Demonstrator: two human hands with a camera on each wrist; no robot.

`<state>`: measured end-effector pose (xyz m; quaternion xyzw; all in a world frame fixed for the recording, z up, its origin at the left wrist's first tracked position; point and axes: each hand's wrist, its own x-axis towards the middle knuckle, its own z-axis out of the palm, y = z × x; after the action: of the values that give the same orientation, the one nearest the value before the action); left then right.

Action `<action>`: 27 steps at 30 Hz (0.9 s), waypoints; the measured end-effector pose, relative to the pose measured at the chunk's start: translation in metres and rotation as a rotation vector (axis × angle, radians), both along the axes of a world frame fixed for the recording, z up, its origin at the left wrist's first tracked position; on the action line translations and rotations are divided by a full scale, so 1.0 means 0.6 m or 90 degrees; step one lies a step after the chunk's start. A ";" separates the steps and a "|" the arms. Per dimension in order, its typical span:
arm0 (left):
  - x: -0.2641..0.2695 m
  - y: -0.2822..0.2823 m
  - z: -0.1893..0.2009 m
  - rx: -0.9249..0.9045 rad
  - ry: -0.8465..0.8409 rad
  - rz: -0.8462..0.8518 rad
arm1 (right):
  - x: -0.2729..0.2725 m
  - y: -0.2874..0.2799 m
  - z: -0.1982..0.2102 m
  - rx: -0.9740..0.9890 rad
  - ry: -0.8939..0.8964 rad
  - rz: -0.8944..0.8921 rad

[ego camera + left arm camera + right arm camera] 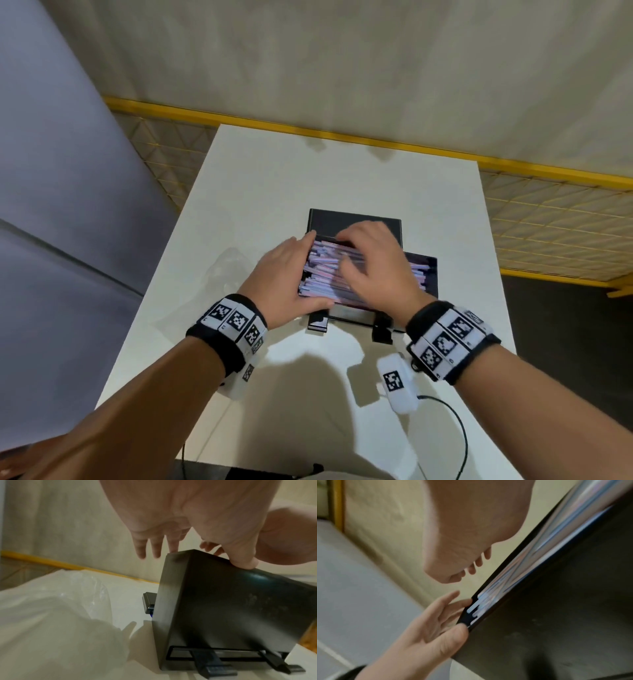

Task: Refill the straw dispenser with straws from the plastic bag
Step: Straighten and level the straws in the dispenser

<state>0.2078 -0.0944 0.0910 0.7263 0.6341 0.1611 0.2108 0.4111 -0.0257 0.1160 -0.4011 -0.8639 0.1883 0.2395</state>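
The black straw dispenser [354, 313] stands on the white table [260, 192] with its lid [352, 221] tipped back. A pile of pink, purple and blue wrapped straws [320, 274] fills its open top. My left hand [291, 270] lies against the dispenser's left end, fingers straight and thumb [245, 561] on the front top edge. My right hand [370, 260] rests flat on the straws with fingers spread. In the right wrist view the straws [522, 568] stick unevenly out of the dispenser [556, 628] towards the left hand [436, 622]. The clear plastic bag [229, 270] lies crumpled left of the dispenser.
A yellow-framed wire mesh fence [548, 212] runs behind and to the right of the table. A grey panel [51, 205] stands on the left. Below my right wrist hangs a white tagged device [399, 383], and its black cable loops over the table's near edge.
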 end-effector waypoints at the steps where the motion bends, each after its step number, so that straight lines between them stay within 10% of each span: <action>1: 0.000 0.000 0.002 0.040 0.056 -0.025 | 0.019 -0.003 -0.003 -0.003 -0.019 -0.039; 7: 0.028 0.017 0.026 0.087 0.194 -0.122 | 0.067 -0.031 -0.021 0.033 -0.209 0.024; 27: 0.076 0.037 0.008 0.058 0.292 -0.221 | 0.251 -0.005 0.046 -0.207 0.122 -0.251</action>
<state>0.2537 -0.0719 0.0958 0.8501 0.5236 -0.0178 0.0538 0.5615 -0.0285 0.1439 -0.5750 -0.7010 0.3116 0.2843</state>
